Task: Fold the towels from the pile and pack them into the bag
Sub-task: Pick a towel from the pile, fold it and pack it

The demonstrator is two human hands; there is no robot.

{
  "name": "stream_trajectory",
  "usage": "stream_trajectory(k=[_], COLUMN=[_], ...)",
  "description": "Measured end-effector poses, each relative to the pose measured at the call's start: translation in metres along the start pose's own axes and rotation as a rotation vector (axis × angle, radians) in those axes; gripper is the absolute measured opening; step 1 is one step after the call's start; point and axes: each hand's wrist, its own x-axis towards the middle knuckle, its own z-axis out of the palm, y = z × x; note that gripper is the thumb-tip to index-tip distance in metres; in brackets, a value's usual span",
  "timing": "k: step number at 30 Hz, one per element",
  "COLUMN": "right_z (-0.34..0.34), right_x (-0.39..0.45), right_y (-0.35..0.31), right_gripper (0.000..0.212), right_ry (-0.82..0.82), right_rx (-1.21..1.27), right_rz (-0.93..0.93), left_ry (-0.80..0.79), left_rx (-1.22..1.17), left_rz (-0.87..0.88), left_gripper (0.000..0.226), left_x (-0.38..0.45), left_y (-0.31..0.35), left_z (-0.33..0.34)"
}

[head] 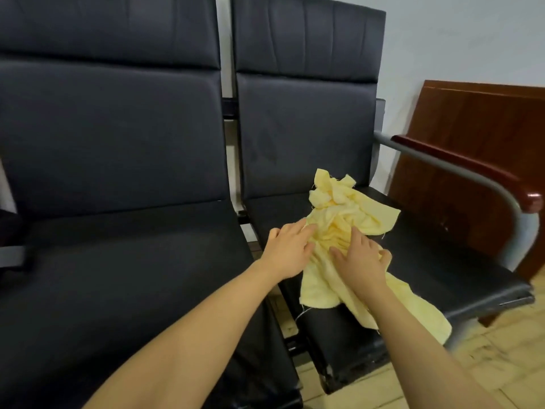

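Black waiting-room chairs, and the crumpled yellow towel (351,231) sits on the right seat (442,261). Left hand (287,249) and right hand (358,261) lie on it, fingers flat, gripping nothing. Looks like spreading comes first; next it needs corners pulled out.

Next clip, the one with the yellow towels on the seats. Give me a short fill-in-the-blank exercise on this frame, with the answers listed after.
1. The crumpled towels are ____ in colour.
2. The towels lie on the ____ of the two black seats.
3. The left hand and the right hand both rest on the ____.
4. Beside the armrest a ____ board leans on the wall.

Missing words: yellow; right; towels; wooden
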Motion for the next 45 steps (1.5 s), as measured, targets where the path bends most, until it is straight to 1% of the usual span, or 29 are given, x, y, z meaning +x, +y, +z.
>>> stream_trajectory(k=[2, 5, 7, 9, 11, 13, 15, 17, 19, 22, 25, 27, 29, 31, 33, 34, 36, 37, 40, 42, 45], right_z=[0.000, -0.001, -0.001, 0.002, 0.003, -0.001, -0.012, -0.023, -0.031, -0.038, -0.041, -0.044, -0.051, -0.056, -0.058, -0.058, -0.058, -0.058, -0.055, -0.051, -0.040], right_x=[0.005, 0.012, 0.015, 0.018, 0.021, 0.022, 0.020, 0.017, 0.014, 0.011, 0.010, 0.007, 0.001, -0.003, -0.006, -0.007, -0.007, -0.007, -0.008, -0.005, 0.001], right_y=[0.006, 0.014, 0.017, 0.020, 0.021, 0.018, 0.011, 0.006, 0.002, -0.003, -0.006, -0.008, -0.010, -0.012, -0.013, -0.014, -0.013, -0.012, -0.010, -0.009, -0.007], right_gripper=[0.060, 0.036, 0.026, 0.017, 0.012, 0.008, 0.010, 0.010, 0.010, 0.014, 0.018, 0.021, 0.023, 0.021, 0.019, 0.020, 0.021, 0.021, 0.013, 0.012, 0.013], right_ry=[-0.001, 0.046, 0.074, 0.132, 0.242, 0.358, 0.398, 0.409, 0.408, 0.432, 0.468, 0.487, 0.487, 0.490, 0.492, 0.496, 0.500, 0.496, 0.452, 0.380, 0.262], right_rx=[-0.017, -0.057, -0.046, 0.033, 0.166, 0.395, 0.679, 0.839, 0.875, 0.916, 0.954, 0.973, 0.970, 0.965, 0.969, 0.972, 0.978, 0.979, 0.997, 1.007, 0.926], right_rz=[0.034, 0.024, 0.009, 0.009, -0.002, -0.028, -0.047, -0.074, -0.098, -0.092, -0.109, -0.137, -0.169, -0.223, -0.264, -0.266, -0.229, -0.207, -0.168, -0.115, -0.014], left_ry=[-0.011, -0.009, -0.015, -0.039, -0.057, -0.018, 0.095, 0.200, 0.233, 0.179, 0.193, 0.233, 0.217, 0.173, 0.148, 0.144, 0.156, 0.170, 0.243, 0.307, 0.391], left_rx=[0.037, 0.082, 0.115, 0.126, 0.098, -0.046, -0.279, -0.471, -0.588, -0.602, -0.723, -0.814, -0.820, -0.738, -0.704, -0.711, -0.735, -0.772, -0.897, -0.920, -0.917], left_rz=[0.054, 0.105, 0.126, 0.128, 0.122, 0.122, 0.098, 0.083, 0.091, 0.127, 0.070, 0.046, 0.095, 0.152, 0.160, 0.156, 0.150, 0.134, 0.086, 0.052, -0.053], left_gripper=[0.048, 0.048, 0.047, 0.047, 0.046, 0.042, 0.038, 0.037, 0.039, 0.038, 0.025, 0.027, 0.035, 0.039, 0.045, 0.044, 0.026, 0.022, 0.026, 0.029, 0.039], left_x=[0.011, 0.028, 0.040, 0.051, 0.058, 0.060, 0.059, 0.059, 0.057, 0.054, 0.051, 0.047, 0.042, 0.038, 0.038, 0.039, 0.039, 0.038, 0.031, 0.024, 0.007], left_y=[0.003, 0.007, 0.008, 0.007, 0.006, 0.006, 0.009, 0.014, 0.018, 0.025, 0.026, 0.025, 0.027, 0.034, 0.040, 0.042, 0.045, 0.045, 0.040, 0.030, 0.005], left_z=[0.003, 0.008, 0.011, 0.014, 0.018, 0.021, 0.021, 0.019, 0.015, 0.011, 0.013, 0.012, 0.008, 0.000, -0.008, -0.011, -0.016, -0.018, -0.027, -0.032, -0.034])
